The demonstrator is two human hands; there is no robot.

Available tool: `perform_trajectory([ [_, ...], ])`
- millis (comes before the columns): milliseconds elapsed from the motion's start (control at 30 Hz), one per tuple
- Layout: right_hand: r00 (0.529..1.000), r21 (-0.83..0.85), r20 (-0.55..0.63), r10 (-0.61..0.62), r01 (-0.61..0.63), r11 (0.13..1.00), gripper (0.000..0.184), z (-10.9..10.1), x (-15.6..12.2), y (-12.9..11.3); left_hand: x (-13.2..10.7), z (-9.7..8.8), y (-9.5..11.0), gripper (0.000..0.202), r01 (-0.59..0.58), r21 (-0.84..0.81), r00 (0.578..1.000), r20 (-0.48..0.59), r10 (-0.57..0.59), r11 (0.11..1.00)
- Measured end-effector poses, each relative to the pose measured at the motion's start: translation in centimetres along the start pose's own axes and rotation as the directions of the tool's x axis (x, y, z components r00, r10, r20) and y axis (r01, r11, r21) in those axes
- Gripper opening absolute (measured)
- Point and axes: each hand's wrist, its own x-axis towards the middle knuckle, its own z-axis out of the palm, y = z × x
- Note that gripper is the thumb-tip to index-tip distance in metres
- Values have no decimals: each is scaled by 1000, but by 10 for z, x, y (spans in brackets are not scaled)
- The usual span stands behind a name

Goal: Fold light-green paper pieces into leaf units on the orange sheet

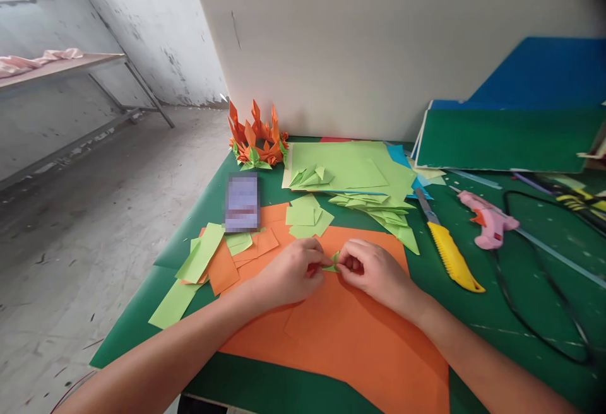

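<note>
We see a green table (189,224) filling the lower right of the frame. On it a big orange sheet (350,332) lies at lower centre, a stack of light green paper (350,165) at upper centre, and an orange folded crown (255,133) left of the stack. Left hand (288,275) and right hand (374,272) meet at frame centre over the orange sheet's upper part; yellow utility knife (452,256) and pink glue gun (487,221) lie right of them, untouched. Fingertips of both hands are pinched on a small green folded piece (332,262), held between the two hands.
</note>
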Motion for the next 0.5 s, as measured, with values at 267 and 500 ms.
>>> perform_trajectory([
  [267,999,83,16,48,-49,995,11,1,-1,4,3,6,-1,25,33,-64,997,-74,-38,997],
  [500,995,131,64,74,-82,988,10,-4,-2,5,1,5,2,27,59,-66,997,-55,-63,996],
])
